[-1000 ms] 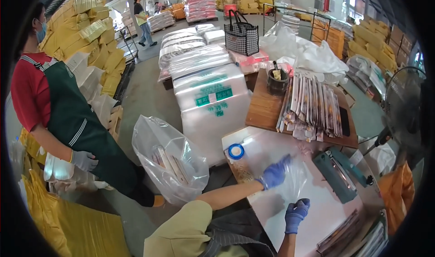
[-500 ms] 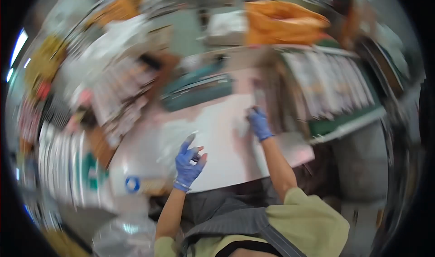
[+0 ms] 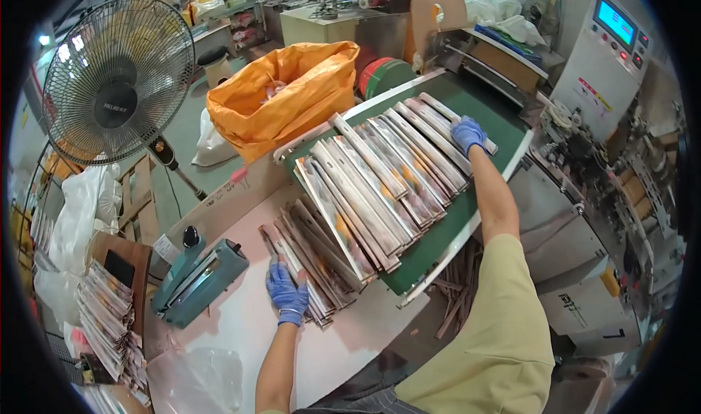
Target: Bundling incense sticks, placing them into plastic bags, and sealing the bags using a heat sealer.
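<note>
Rows of flat printed plastic bags (image 3: 380,180), white with orange patches, lean on edge across a green conveyor belt (image 3: 427,250). My right hand (image 3: 468,134), in a blue glove, reaches over the far right end of this row, its fingers bent on the last bags. On the pink-white table, a second stack of brownish bags (image 3: 314,257) stands against the belt's near left end. Against its left side rests my blue-gloved left hand (image 3: 287,295), fingers stretched forward and thumb apart.
A teal bench heat sealer (image 3: 201,282) stands on the table's left, with clear plastic film (image 3: 197,377) nearer me. Beyond the belt is an orange sack (image 3: 285,96). A large fan (image 3: 117,85) stands far left; a control panel (image 3: 610,41) rises at right.
My view has swung right toward the belt. My right hand has moved from the table to the belt's bags, and my left hand from above the table to the brownish stack.
</note>
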`<state>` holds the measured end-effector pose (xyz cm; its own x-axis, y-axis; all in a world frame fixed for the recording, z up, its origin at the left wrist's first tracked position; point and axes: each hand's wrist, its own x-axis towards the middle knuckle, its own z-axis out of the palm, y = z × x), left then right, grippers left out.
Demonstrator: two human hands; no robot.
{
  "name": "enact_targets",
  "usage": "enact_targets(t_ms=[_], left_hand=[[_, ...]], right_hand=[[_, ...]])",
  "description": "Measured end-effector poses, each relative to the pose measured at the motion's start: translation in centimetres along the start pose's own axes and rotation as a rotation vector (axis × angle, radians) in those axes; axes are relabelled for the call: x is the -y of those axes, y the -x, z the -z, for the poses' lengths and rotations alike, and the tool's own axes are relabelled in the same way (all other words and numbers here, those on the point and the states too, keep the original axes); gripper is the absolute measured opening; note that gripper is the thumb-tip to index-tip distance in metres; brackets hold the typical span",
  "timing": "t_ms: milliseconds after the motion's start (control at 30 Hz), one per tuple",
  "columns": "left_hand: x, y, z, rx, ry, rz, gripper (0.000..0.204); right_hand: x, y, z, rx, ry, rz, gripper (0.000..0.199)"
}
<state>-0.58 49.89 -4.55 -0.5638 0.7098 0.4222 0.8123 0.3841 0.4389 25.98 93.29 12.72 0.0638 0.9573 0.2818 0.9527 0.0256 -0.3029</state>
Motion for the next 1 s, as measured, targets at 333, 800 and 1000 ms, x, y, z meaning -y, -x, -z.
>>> enact_targets(t_ms=[333, 800, 1000], left_hand=[[3.9, -5.2, -2.6, -0.028, 1.440, 0.764, 0.074], [2.5, 0.3, 5.0, 0.075, 1.345, 0.920, 0.073], [3.2, 3.2, 12.1, 0.077, 1.373, 0.433, 0.063]], right_hand=[[18.5, 23.1, 1.6, 0.369, -0.228, 0.836, 0.047], [16.5, 39.6, -8.3, 1.374, -1.121, 0.030, 0.066], [17.0, 43.0, -0.5, 1.666, -1.517, 0.037, 0.061]])
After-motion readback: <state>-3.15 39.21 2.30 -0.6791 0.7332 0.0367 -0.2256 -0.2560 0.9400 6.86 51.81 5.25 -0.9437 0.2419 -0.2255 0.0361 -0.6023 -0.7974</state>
